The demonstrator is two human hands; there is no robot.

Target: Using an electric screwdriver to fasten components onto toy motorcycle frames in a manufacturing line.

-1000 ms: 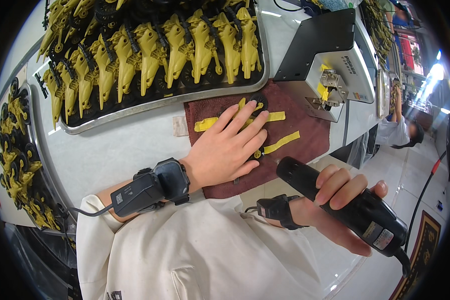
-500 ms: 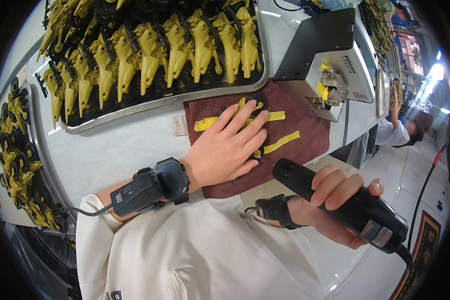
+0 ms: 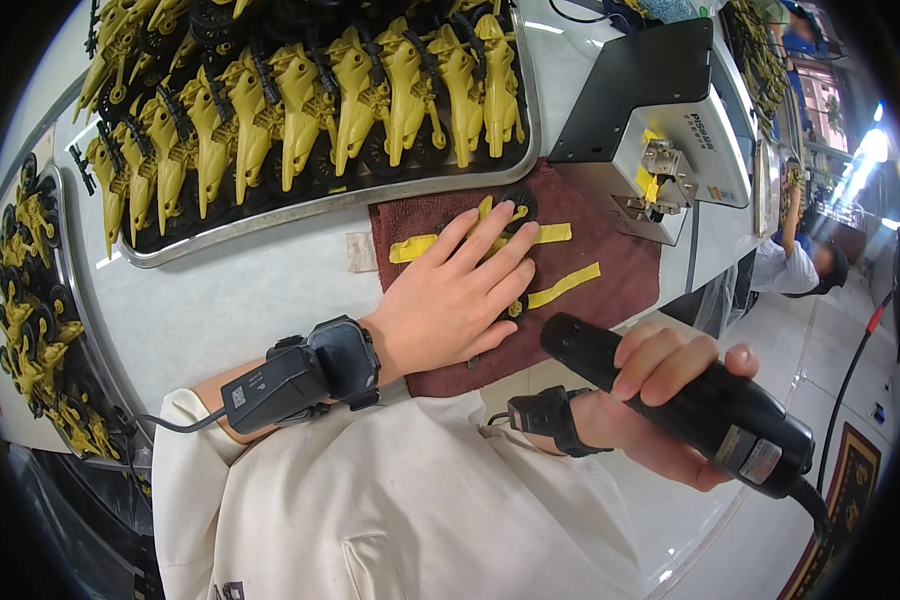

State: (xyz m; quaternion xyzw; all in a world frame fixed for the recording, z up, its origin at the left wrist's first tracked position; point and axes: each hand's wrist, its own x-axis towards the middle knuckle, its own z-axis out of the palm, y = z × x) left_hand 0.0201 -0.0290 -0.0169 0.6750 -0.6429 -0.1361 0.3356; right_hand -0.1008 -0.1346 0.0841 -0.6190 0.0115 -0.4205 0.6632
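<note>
My left hand (image 3: pixel 458 290) lies flat, fingers stretched out, over a small yellow and black toy motorcycle (image 3: pixel 517 205) on a dark red cloth (image 3: pixel 610 262). The hand covers most of the toy; a black wheel shows beyond the fingertips and another beside the thumb. In my right hand (image 3: pixel 660 395) is a black electric screwdriver (image 3: pixel 715 415), gripped around its body. Its front end points up and left, near the cloth's lower edge and apart from the toy. Any bit at its tip is too small to make out. Yellow tape strips (image 3: pixel 564 286) are stuck on the cloth.
A metal tray (image 3: pixel 315 212) of yellow and black toy motorcycles stands beyond my left hand. Another tray (image 3: pixel 70 230) holds more at the far left. A white and black machine (image 3: pixel 660 150) stands right of the cloth. A cable hangs at right; a person (image 3: pixel 795 265) sits farther off.
The electric screwdriver and my right hand have shifted slightly up and left. My left hand stays in place on the toy motorcycle.
</note>
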